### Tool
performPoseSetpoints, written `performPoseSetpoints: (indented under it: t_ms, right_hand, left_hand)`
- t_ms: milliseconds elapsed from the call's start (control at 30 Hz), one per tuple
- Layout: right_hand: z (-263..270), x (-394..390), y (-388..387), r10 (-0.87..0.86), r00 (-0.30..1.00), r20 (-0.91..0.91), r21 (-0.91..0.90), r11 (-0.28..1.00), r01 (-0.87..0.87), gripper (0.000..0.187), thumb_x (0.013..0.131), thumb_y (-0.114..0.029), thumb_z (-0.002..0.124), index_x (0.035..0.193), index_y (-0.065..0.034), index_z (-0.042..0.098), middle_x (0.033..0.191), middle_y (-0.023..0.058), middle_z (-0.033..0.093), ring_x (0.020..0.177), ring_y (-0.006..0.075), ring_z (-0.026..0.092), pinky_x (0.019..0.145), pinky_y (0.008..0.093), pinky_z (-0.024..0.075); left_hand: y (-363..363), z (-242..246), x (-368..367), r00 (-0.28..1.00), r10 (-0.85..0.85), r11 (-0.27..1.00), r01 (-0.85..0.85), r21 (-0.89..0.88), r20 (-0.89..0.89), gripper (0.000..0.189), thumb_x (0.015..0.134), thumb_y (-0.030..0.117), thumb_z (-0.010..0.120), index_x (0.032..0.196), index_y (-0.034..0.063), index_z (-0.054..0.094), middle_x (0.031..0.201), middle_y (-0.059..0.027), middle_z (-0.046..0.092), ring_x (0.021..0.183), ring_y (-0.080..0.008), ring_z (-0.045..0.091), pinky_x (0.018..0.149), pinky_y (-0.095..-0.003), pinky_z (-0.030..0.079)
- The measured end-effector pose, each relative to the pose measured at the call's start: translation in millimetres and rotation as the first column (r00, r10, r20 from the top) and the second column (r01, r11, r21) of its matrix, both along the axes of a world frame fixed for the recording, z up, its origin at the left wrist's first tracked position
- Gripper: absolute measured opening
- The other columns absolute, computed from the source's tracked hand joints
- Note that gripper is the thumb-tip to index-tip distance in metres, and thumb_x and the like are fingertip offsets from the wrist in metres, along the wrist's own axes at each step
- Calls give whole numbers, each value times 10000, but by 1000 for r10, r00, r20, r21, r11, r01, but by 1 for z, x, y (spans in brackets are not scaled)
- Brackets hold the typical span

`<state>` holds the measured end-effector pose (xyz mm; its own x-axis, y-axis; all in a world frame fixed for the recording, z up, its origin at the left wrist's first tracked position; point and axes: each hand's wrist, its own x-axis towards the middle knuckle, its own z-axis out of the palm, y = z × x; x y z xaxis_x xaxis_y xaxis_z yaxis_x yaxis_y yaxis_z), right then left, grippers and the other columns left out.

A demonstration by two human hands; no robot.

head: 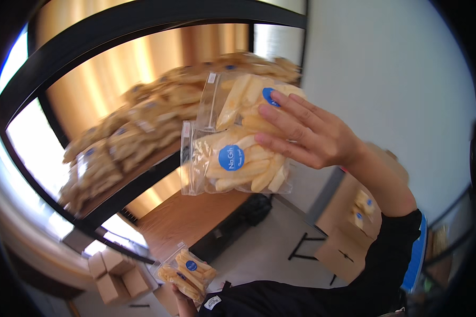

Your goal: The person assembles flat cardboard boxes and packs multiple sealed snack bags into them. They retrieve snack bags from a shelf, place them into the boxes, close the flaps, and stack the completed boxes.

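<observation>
My right hand (321,138) is raised in front of the shelf, with its fingers over two clear zip bags of pale stick-shaped snacks; its thumb is hidden. The nearer bag (250,174) bears a round blue sticker (226,158). Partly overlapped by it, the farther bag (230,99) has a similar sticker beneath my fingertips. Low in the picture, my left hand (178,295) holds more bags of snack sticks (190,273) against its palm, near my dark shirt. Exactly how many it holds I cannot tell.
A black-framed shelf (154,180) carries a long heap of similar bags (142,119). Below it is a wooden shelf board (162,222) with a black bundle (238,222). An open cardboard box (121,279) stands lower left; another cardboard box (345,226) at right contains bags.
</observation>
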<state>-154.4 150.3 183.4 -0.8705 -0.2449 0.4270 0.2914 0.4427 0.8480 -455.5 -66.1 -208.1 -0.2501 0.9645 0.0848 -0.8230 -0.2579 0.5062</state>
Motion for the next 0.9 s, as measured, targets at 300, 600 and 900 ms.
performPoseSetpoints:
  t_ms: [300,600,900]
  right_hand:
    - [-65,231,-107,-796,542,-268,-645,566,513,496,704,-67,640,1190,-126,558,1266,160,490,1068,300,556,847,334,499]
    - [-182,343,-141,-972,-48,-230,-973,228,38,407,734,-118,642,1126,-32,577,1166,223,549,1073,347,544,913,363,437]
    - [-243,346,-153,-905,-326,-274,-957,291,-3,319,759,-106,645,1057,-1,606,1084,193,604,964,300,605,826,348,464]
  left_hand:
    - [111,0,148,714,-701,713,700,40,-10,1073,568,755,599,1410,219,205,1421,-121,271,1221,-488,316,994,-651,235]
    - [216,0,288,267,-940,301,942,147,210,1159,517,749,649,1410,162,200,1411,-136,284,1233,-458,327,991,-625,276]
    - [320,-23,356,418,-903,409,907,-99,97,777,777,621,493,1343,122,309,1304,-179,397,1155,-398,432,925,-614,376]
